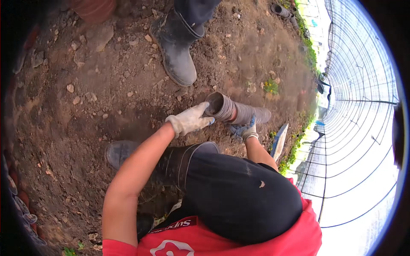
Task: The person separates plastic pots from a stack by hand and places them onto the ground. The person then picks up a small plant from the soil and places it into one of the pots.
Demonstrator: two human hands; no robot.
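One stack of pots (244, 112) is touched by the left hand (192, 119) and the right hand (245, 129)

The stack is seen low over the brown dirt (77, 136), lying on its side, past the bent black knee (239, 192). Pale gloves are worn, with blue on the fingers. The open rim at one end is touched by the left hand; whether it is gripped there cannot be told. Farther along, the side of the stack is held by the right hand, with the fingers curled around it. The two hands are kept apart. Near the right arm, a flat blue and white thing (279, 141) is seen. A dark boot (174, 53) is worn by another person nearby. More pots (280, 10) are seen well apart, and one yellow flower (270, 86) is seen nearer.
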